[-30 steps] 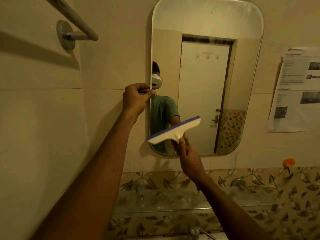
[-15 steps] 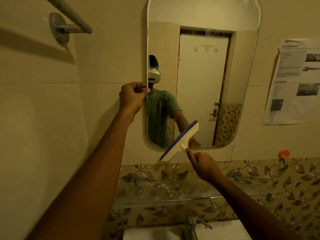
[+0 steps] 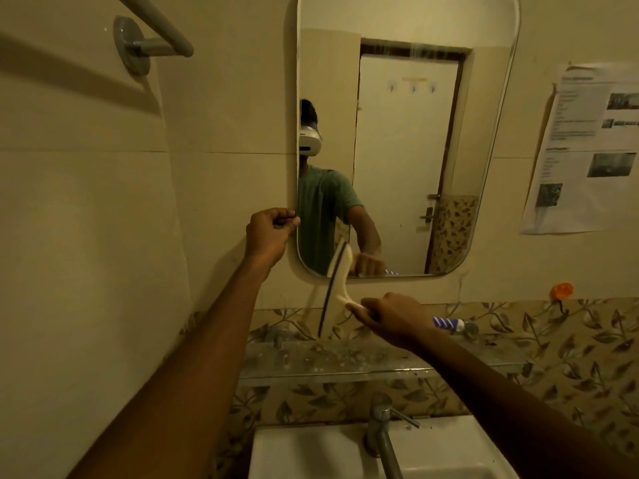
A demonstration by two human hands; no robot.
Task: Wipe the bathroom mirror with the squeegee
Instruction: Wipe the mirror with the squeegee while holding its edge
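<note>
The tall rounded mirror (image 3: 408, 150) hangs on the beige wall and reflects a door and a person in a green shirt. My left hand (image 3: 269, 236) pinches the mirror's left edge near its lower corner. My right hand (image 3: 390, 319) grips the handle of the white squeegee (image 3: 333, 288), whose blue-edged blade stands nearly vertical. The blade's top overlaps the mirror's bottom left corner; its lower part hangs in front of the wall below the mirror. The handle's striped blue-and-white end (image 3: 446, 322) sticks out to the right of my fist.
A glass shelf (image 3: 345, 361) spotted with droplets runs below the mirror over leaf-patterned tiles. A white sink (image 3: 304, 451) with a metal tap (image 3: 380, 423) sits beneath. A towel bar (image 3: 152, 32) is at upper left, a paper sheet (image 3: 587, 150) and an orange hook (image 3: 562, 291) at right.
My right hand has pulled the squeegee down off the mirror's lower part and turned the blade from slanted to nearly upright. My left hand has slid down the mirror's edge.
</note>
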